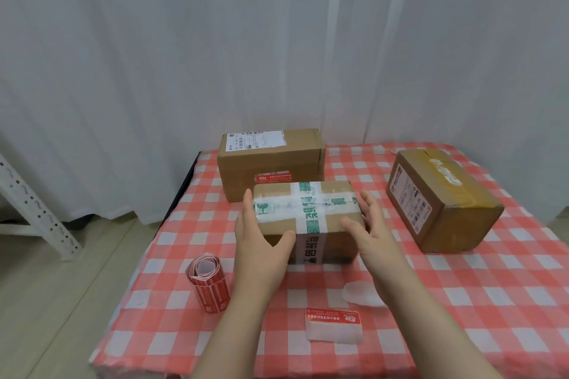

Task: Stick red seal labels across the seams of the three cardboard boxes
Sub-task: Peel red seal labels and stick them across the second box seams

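A cardboard box with green and white tape (311, 215) sits mid-table. My left hand (258, 243) grips its left end, thumb on the front face. My right hand (369, 224) is spread at its right end, touching or nearly touching it. Behind stands a larger box (271, 163) with a white shipping label on top and a red seal label (273, 177) on its front. A third box (440, 200) lies at the right, angled. A roll of red seal labels (209, 281) stands front left. One loose red label on backing (334, 324) lies near the front edge.
The table carries a red and white checked cloth (462, 301). A clear peeled backing strip (360, 294) lies by my right wrist. White curtains hang behind. A white metal rack leg (34, 209) stands on the floor at the left.
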